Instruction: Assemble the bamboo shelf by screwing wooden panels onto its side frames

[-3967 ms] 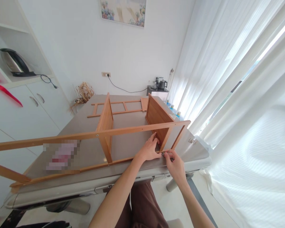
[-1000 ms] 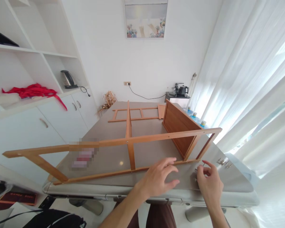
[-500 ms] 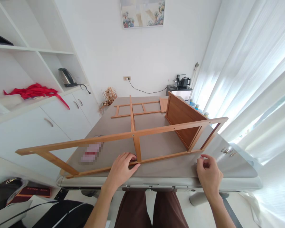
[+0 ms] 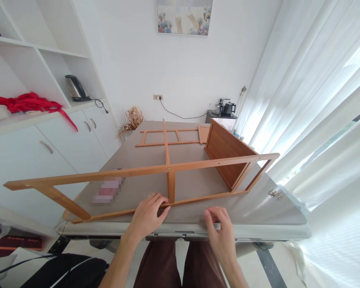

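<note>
A wooden frame stands on its long edge across the near side of the table, joined to a wooden panel at the right and a crossbar in the middle. My left hand is closed around its lower rail, beside the middle upright. Apart from the wood, my right hand hovers over the table's front edge, its fingers curled toward the thumb. Whatever it may hold is too small to make out. Several small metal screws lie at the table's right side.
Another ladder-like wooden frame lies flat at the far side of the table. A blurred pink item rests at the left. White cabinets line the left; a white curtain hangs at the right.
My right hand has moved left, from near the frame's right end to the middle of the table's front edge. My left hand stays on the lower rail. The view has shifted slightly.
</note>
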A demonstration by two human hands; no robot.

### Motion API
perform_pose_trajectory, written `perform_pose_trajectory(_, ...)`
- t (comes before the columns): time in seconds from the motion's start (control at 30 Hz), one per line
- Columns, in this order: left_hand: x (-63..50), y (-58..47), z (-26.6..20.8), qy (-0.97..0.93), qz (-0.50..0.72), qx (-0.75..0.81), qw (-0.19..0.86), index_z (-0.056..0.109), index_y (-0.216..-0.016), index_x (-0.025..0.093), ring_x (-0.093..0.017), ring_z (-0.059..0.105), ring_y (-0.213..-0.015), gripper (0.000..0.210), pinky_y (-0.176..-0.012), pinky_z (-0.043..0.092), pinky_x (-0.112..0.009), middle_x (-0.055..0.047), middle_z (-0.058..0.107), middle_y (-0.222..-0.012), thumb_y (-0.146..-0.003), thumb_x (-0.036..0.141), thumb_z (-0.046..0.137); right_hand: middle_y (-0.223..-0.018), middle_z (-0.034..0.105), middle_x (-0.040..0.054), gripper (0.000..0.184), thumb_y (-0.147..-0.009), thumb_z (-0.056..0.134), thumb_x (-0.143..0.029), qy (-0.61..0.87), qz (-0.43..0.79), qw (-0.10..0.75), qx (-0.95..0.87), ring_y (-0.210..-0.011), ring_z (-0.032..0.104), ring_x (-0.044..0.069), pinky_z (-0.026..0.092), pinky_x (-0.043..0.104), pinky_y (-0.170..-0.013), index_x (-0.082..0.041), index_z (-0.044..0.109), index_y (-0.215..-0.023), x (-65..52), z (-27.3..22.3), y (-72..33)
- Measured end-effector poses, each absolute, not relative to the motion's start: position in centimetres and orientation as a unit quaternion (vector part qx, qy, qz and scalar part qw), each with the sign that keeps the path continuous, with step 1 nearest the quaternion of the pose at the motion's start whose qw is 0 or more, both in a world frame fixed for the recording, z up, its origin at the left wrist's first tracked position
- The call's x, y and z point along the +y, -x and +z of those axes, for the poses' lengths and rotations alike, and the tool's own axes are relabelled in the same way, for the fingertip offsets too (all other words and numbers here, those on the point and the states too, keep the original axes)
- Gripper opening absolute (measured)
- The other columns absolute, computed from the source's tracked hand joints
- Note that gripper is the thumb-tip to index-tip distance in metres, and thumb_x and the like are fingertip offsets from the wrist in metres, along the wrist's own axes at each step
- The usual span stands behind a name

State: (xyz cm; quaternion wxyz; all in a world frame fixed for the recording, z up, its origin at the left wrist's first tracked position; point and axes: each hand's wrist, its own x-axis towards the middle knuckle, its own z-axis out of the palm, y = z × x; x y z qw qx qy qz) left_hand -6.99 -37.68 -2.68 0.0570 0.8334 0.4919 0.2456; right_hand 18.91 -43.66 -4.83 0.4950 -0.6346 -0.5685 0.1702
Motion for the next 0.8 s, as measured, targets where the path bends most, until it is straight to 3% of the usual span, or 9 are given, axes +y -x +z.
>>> perform_pose_trajectory(0.17, -37.9, 6.8, -2.5, -0.832, 0.245, 0.494, 0.058, 0.058, -0.097, 0.023, -0.02, 0.061, -0.091, 0.008, -0.079, 0.05, -0.035, -0.002, 0.065, -0.096, -0.091, 0.022, 0.054, -0.068, 0.06, -0.0008, 0.026, -0.097, 0.05, -0.045, 0.572, 0.261, 0.477, -0.614, -0.063, 0.056, 0.015, 0.045, 0.024, -0.061, -0.023, 0.06, -0.088, -42.1, -4.3, -13.6)
perform_pose_trajectory(0.47, -38.0, 6.9, -2.5, -0.827, 0.257, 0.496, 0.06, 0.059, -0.098, 0.022, -0.021, 0.06, -0.095, 0.014, -0.085, 0.05, -0.037, -0.002, 0.066, -0.096, -0.086, 0.017, 0.055, -0.075, 0.068, -0.0008, 0.022, -0.1, 0.042, -0.041, 0.529, 0.323, 0.387, -0.683, -0.067, 0.064, 0.016, 0.043, 0.023, -0.062, -0.024, 0.054, -0.091, -40.2, -4.2, -11.3)
perform_pose_trajectory(0.8, -37.9, 6.9, -2.8, -0.824, 0.251, 0.502, 0.073, 0.059, -0.097, 0.023, -0.022, 0.059, -0.094, 0.012, -0.082, 0.049, -0.038, -0.004, 0.065, -0.095, -0.087, 0.02, 0.054, -0.077, 0.071, -0.0002, 0.022, -0.1, 0.044, -0.041, 0.547, 0.317, 0.39, -0.669, -0.065, 0.065, 0.015, 0.044, 0.022, -0.06, -0.025, 0.057, -0.09, -40.0, -4.5, -10.6)
